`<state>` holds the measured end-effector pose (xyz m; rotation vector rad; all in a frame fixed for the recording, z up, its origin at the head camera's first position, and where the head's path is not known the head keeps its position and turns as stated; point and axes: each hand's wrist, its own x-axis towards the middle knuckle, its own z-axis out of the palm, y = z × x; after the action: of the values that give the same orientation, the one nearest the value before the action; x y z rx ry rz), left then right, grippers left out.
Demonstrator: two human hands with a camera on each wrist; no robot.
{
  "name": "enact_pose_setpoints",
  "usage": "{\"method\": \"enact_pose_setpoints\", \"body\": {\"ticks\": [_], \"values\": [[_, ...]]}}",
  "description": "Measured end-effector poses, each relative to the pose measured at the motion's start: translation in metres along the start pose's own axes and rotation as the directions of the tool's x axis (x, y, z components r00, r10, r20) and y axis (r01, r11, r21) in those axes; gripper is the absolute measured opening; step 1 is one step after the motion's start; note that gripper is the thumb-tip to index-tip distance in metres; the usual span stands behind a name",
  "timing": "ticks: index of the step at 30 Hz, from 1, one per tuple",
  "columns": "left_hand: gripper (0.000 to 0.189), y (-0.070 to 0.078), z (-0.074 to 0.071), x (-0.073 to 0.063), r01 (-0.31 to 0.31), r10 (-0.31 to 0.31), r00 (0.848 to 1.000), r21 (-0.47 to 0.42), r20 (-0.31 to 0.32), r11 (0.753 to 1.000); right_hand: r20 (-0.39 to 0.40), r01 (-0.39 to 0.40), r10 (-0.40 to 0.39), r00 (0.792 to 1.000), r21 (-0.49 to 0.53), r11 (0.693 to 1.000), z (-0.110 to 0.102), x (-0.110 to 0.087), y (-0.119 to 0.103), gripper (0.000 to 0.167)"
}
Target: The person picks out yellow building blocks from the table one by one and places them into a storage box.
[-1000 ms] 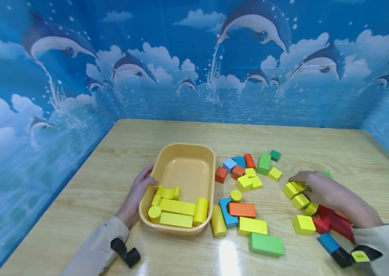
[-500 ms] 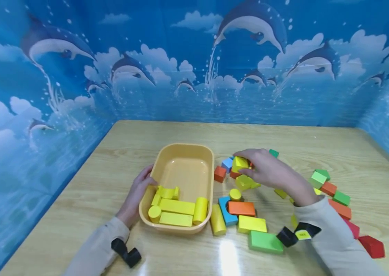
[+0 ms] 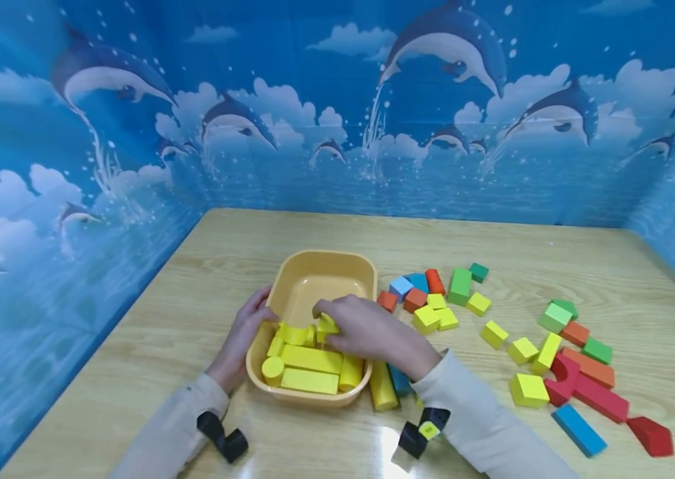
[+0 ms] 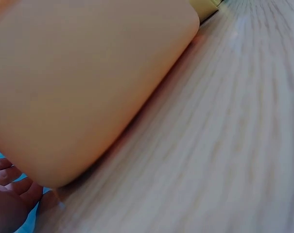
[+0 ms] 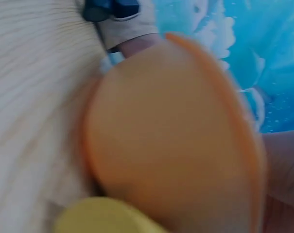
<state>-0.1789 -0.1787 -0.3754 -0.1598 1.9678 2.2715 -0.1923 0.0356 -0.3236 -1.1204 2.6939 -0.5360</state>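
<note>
Low in the frame's centre, the right hand (image 3: 367,332) reaches over the yellow tub (image 3: 367,276), fingers curled round a small yellow block (image 3: 328,325) held just above the yellow pieces packed in the near end. This looks like the placing step; letting go calls for a free gap among those pieces, though the fingers hide the exact spot. The left hand (image 3: 244,336) holds the tub's left rim, fingers curled over its edge. The tub's far half is bare. Right of it, loose blocks (image 3: 433,313) crowd the table (image 3: 553,246).
</note>
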Motion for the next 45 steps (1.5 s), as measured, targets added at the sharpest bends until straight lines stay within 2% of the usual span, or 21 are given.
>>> {"method": "enact_pose_setpoints", "body": {"ticks": [6, 10, 16, 18, 22, 25, 28, 32, 35, 40, 45], "values": [[0.067, 0.001, 0.001, 0.001, -0.007, 0.007, 1.0, -0.004, 0.0, 1.0, 0.003, 0.005, -0.005, 1.0, 0.006, 1.0, 0.011, 0.003, 0.0, 0.039], [0.067, 0.001, 0.001, 0.001, 0.001, -0.001, 1.0, 0.0, -0.003, 1.0, 0.014, 0.024, -0.025, 1.0, 0.036, 0.999, 0.013, 0.003, -0.002, 0.04], [0.067, 0.0, 0.0, 0.0, 0.004, -0.004, 1.0, -0.001, -0.001, 1.0, 0.018, 0.024, -0.024, 1.0, 0.022, 0.999, 0.01, 0.0, -0.004, 0.042], [0.067, 0.0, 0.0, 0.0, 0.001, -0.001, 1.0, -0.011, 0.002, 1.0, -0.018, 0.01, -0.009, 1.0, 0.016, 1.0, 0.005, -0.003, -0.004, 0.041], [0.067, 0.0, 0.0, -0.001, 0.005, -0.005, 1.0, -0.013, -0.002, 1.0, -0.164, -0.03, 0.027, 0.986, -0.012, 0.999, -0.011, -0.019, 0.0, 0.031], [0.067, 0.0, 0.0, 0.0, 0.021, -0.021, 1.0, -0.001, -0.007, 1.0, -0.243, -0.077, 0.068, 0.968, -0.026, 0.997, -0.02, -0.035, 0.014, 0.021], [0.068, 0.0, 0.0, 0.0, 0.038, -0.037, 0.999, 0.009, -0.011, 0.999, -0.264, -0.12, 0.11, 0.958, -0.02, 0.993, -0.025, -0.052, 0.037, 0.016], [0.068, 0.0, 0.0, 0.001, 0.039, -0.039, 0.999, 0.009, -0.006, 0.999, -0.216, -0.108, 0.107, 0.97, 0.004, 0.994, -0.027, -0.075, 0.072, 0.019], [0.067, 0.0, 0.0, 0.0, 0.032, -0.032, 0.999, 0.008, -0.001, 0.999, -0.172, -0.083, 0.085, 0.981, 0.023, 0.996, -0.027, -0.092, 0.089, 0.025], [0.067, 0.0, 0.0, 0.0, 0.023, -0.023, 1.0, 0.009, -0.004, 1.0, -0.095, -0.07, 0.07, 0.993, 0.011, 0.998, -0.03, -0.111, 0.099, 0.038], [0.067, -0.001, 0.0, 0.001, 0.022, -0.022, 1.0, 0.003, 0.003, 1.0, -0.033, -0.078, 0.078, 0.996, -0.016, 0.997, -0.031, -0.115, 0.1, 0.045]]}}
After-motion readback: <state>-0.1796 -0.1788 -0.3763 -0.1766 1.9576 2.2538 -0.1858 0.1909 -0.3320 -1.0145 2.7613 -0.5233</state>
